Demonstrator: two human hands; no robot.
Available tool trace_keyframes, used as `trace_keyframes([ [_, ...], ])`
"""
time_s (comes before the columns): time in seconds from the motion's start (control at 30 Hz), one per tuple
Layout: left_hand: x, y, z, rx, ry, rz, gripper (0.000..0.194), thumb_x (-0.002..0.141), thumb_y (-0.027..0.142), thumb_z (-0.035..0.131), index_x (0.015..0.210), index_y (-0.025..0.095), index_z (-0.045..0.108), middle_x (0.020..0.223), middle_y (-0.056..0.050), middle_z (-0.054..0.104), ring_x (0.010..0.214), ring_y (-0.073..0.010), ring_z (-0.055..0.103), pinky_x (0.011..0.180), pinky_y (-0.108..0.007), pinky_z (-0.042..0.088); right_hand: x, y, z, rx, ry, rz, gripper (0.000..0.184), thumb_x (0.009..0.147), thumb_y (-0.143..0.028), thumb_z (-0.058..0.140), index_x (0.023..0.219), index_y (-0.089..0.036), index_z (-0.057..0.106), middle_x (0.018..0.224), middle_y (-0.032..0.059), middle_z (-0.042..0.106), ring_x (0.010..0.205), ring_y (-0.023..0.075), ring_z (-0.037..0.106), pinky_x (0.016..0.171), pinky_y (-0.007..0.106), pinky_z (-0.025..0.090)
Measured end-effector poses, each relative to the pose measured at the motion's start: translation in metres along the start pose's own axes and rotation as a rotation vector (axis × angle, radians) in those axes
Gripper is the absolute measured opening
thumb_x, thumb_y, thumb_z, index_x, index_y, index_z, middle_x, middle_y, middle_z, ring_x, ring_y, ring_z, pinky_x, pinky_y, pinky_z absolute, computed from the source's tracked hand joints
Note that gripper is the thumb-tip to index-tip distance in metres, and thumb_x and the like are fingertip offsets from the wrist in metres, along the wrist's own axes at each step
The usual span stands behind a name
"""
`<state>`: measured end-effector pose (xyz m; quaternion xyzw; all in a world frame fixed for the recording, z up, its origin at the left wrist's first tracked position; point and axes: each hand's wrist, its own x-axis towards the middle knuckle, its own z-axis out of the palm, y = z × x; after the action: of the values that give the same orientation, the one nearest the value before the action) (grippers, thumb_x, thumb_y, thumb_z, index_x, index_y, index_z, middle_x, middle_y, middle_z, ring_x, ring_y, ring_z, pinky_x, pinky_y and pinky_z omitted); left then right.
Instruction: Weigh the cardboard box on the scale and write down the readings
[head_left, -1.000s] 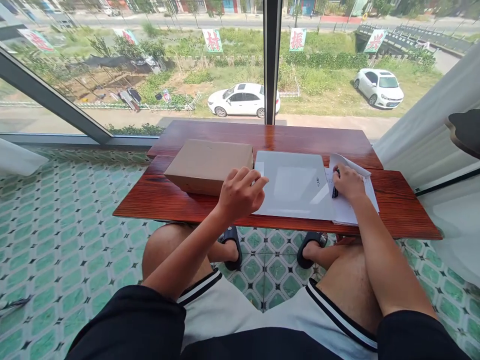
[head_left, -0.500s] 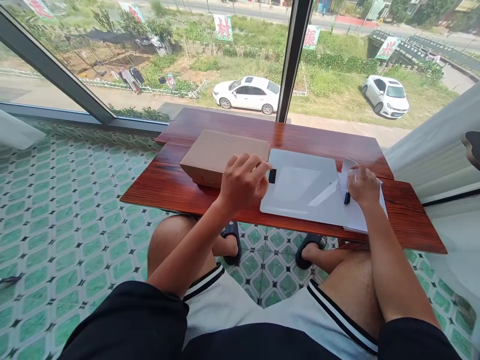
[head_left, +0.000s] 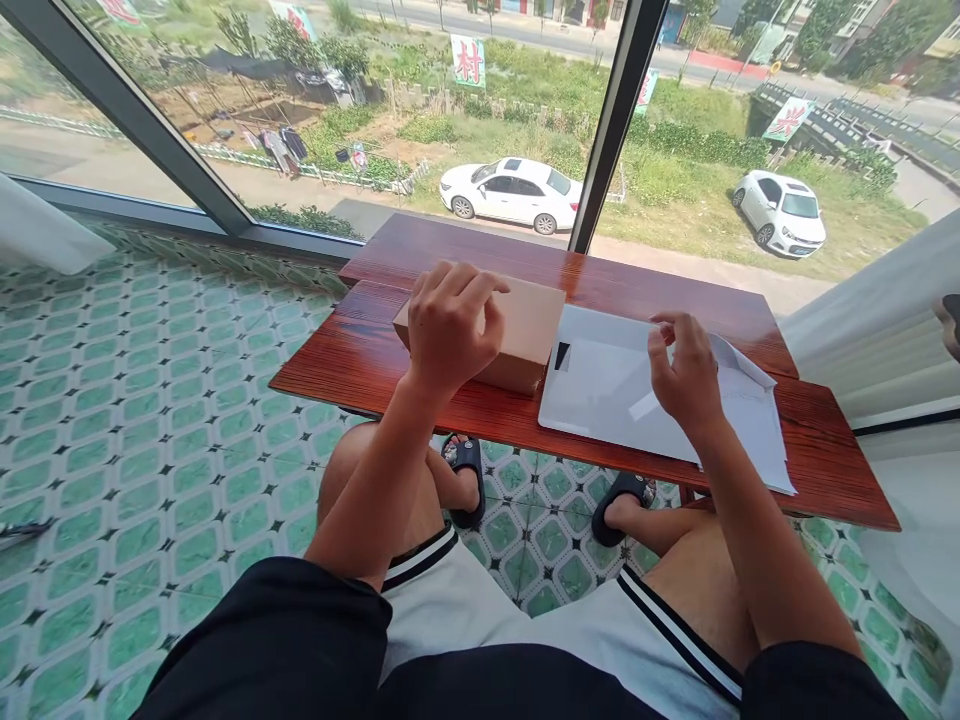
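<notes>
My left hand (head_left: 454,325) hovers in front of the brown cardboard box (head_left: 534,318), hiding much of it; its fingers are bent, the thumb stands apart, and nothing shows in it. Over the right part of a flat, silver-white closed laptop (head_left: 600,385) is my right hand (head_left: 686,370), its fingers curved and thumb apart from the index finger. A small dark patch shows by its fingertips, too unclear to name. Beside the laptop lie white paper sheets (head_left: 757,430), the top one curled up at its far edge. The black pen seen earlier is out of sight.
All these things stand on a reddish-brown wooden table (head_left: 337,345) with a raised back plank (head_left: 465,245). Large window panes with a dark frame post (head_left: 611,130) are behind it. A white curtain (head_left: 885,330) hangs at the right. My knees are under the front edge.
My right hand has left the papers and pen and moved left over the laptop. My left hand has moved left and up, now in front of the box. The view has tilted and turned.
</notes>
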<state>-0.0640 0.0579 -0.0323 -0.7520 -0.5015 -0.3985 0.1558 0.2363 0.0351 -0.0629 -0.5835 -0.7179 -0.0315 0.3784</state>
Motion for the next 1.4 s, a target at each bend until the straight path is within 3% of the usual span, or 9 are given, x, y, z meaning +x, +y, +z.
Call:
trace_keyframes([
  [0.13, 0.001, -0.016, -0.006, -0.050, 0.018, -0.101, 0.025, 0.088, 0.012, 0.046, 0.095, 0.024, 0.066, 0.090, -0.006, 0.064, 0.095, -0.0270, 0.061, 0.089, -0.045, 0.048, -0.007, -0.036, 0.012, 0.194, -0.124, 0.017, 0.028, 0.099, -0.039, 0.044, 0.120, -0.024, 0.054, 0.101, 0.0069, 0.062, 0.093, 0.0219, 0.059, 0.088, 0.043, 0.048],
  [0.27, 0.001, -0.033, -0.008, -0.055, -0.005, -0.224, 0.024, 0.091, 0.014, 0.045, 0.096, 0.026, 0.065, 0.092, -0.007, 0.062, 0.101, -0.0279, 0.059, 0.096, -0.048, 0.046, -0.013, -0.055, 0.026, 0.354, -0.247, 0.100, 0.041, 0.097, -0.046, 0.050, 0.133, -0.025, 0.049, 0.118, 0.0096, 0.063, 0.104, 0.0219, 0.062, 0.091, 0.044, 0.052],
  [0.5, -0.003, -0.058, -0.005, -0.030, -0.083, -0.387, 0.030, 0.087, 0.015, 0.051, 0.113, 0.028, 0.063, 0.106, -0.008, 0.066, 0.110, -0.0298, 0.060, 0.101, -0.048, 0.044, -0.016, -0.064, 0.044, 0.533, -0.379, 0.187, 0.072, 0.091, -0.055, 0.060, 0.150, -0.020, 0.038, 0.146, 0.0163, 0.053, 0.134, 0.0246, 0.053, 0.108, 0.045, 0.051],
  [0.8, -0.016, -0.077, 0.007, 0.054, -0.124, -0.442, 0.039, 0.086, 0.030, 0.054, 0.124, 0.026, 0.062, 0.124, -0.012, 0.067, 0.116, -0.0326, 0.060, 0.101, -0.049, 0.045, -0.021, -0.067, 0.058, 0.686, -0.486, 0.305, 0.092, 0.086, -0.063, 0.065, 0.159, -0.019, 0.027, 0.161, 0.0172, 0.035, 0.146, 0.0284, 0.041, 0.116, 0.049, 0.046],
  [1.07, -0.026, -0.097, 0.021, 0.111, -0.190, -0.572, 0.044, 0.087, 0.053, 0.051, 0.121, 0.029, 0.066, 0.105, -0.014, 0.075, 0.099, -0.0371, 0.066, 0.087, -0.052, 0.046, -0.016, -0.079, 0.060, 0.859, -0.571, 0.293, 0.084, 0.089, -0.058, 0.064, 0.159, -0.027, 0.029, 0.159, 0.0089, 0.041, 0.144, 0.0277, 0.044, 0.111, 0.046, 0.051],
  [1.27, -0.026, -0.098, 0.020, 0.114, -0.235, -0.634, 0.048, 0.089, 0.056, 0.047, 0.122, 0.026, 0.066, 0.101, -0.018, 0.074, 0.100, -0.0432, 0.064, 0.088, -0.059, 0.043, -0.016, -0.081, 0.065, 0.838, -0.566, 0.280, 0.078, 0.091, -0.058, 0.062, 0.157, -0.029, 0.033, 0.159, 0.0060, 0.042, 0.145, 0.0274, 0.042, 0.114, 0.046, 0.047],
  [1.4, -0.023, -0.092, 0.018, 0.128, -0.267, -0.636, 0.042, 0.089, 0.055, 0.046, 0.112, 0.026, 0.068, 0.103, -0.017, 0.073, 0.102, -0.0409, 0.065, 0.089, -0.055, 0.043, -0.017, -0.080, 0.069, 0.834, -0.558, 0.277, 0.075, 0.092, -0.057, 0.060, 0.156, -0.028, 0.035, 0.158, 0.0058, 0.043, 0.144, 0.0264, 0.043, 0.115, 0.045, 0.046],
])
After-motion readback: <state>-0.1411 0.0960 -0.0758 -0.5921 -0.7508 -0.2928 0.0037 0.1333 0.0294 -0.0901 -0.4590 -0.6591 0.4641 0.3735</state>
